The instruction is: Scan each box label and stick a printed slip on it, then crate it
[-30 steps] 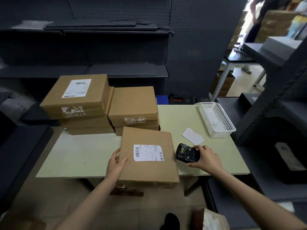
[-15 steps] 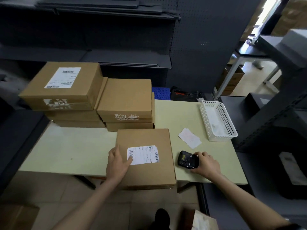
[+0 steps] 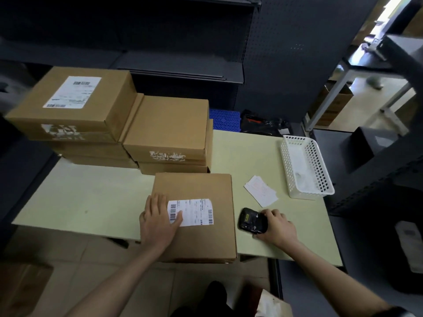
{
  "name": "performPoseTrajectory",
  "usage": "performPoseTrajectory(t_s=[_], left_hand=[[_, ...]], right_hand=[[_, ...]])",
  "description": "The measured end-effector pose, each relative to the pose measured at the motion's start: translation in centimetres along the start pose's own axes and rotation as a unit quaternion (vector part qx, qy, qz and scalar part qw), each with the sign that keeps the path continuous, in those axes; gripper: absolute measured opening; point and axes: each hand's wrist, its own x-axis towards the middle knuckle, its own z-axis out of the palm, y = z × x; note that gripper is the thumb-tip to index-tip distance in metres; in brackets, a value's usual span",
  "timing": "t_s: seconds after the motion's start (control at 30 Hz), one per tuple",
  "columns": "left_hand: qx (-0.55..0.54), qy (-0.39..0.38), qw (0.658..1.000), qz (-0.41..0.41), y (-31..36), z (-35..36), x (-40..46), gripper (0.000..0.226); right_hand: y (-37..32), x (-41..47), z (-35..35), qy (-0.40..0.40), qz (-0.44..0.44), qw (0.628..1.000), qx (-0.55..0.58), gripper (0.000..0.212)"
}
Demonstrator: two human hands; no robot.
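A flat brown box (image 3: 201,186) lies at the table's front edge, overhanging it. A white barcode label (image 3: 194,211) is on its lid. My left hand (image 3: 158,218) lies flat on the lid, its thumb across the label's left end. To the right, my right hand (image 3: 278,227) grips a black handheld scanner (image 3: 251,220) that sits on the table. A white printed slip (image 3: 261,191) lies on the table beyond the scanner.
Two stacks of brown boxes (image 3: 164,131) stand at the back left of the pale green table (image 3: 91,197); the taller stack's top box (image 3: 75,99) carries a label. A white mesh basket (image 3: 306,165) sits at the right edge. Dark shelving surrounds the table.
My left hand slid from the box's left edge onto the lid and label. The right hand stays on the scanner. The camera tilted further down.
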Motion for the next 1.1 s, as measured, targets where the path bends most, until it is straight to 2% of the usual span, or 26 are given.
performPoseTrajectory(t_s=[0.1,0.23,0.33,0.57,0.77,1.1], left_hand=[[0.007,-0.006,1.000,-0.004,0.1,0.2,0.0,0.077],[0.016,-0.007,1.000,0.000,0.1,0.3,0.1,0.077],[0.018,-0.005,1.000,0.003,0.1,0.2,0.1,0.077],[0.018,0.006,1.000,-0.003,0.0,0.6,0.1,0.074],[0.022,0.018,1.000,-0.003,-0.1,0.7,0.1,0.073],[0.023,0.023,0.999,-0.004,-0.1,0.7,0.1,0.073]], right_hand=[[0.7,0.2,0.5,0.010,-0.020,1.000,-0.006,0.082],[1.8,1.5,-0.5,0.040,-0.026,0.998,0.033,0.058],[2.2,3.7,-1.8,0.083,-0.019,0.995,0.051,0.050],[2.3,7.9,-2.5,0.087,0.003,0.996,0.035,0.056],[2.0,9.2,-2.2,0.038,0.033,0.998,0.027,0.048],[2.1,9.6,-2.9,0.053,0.024,0.996,0.063,0.054]])
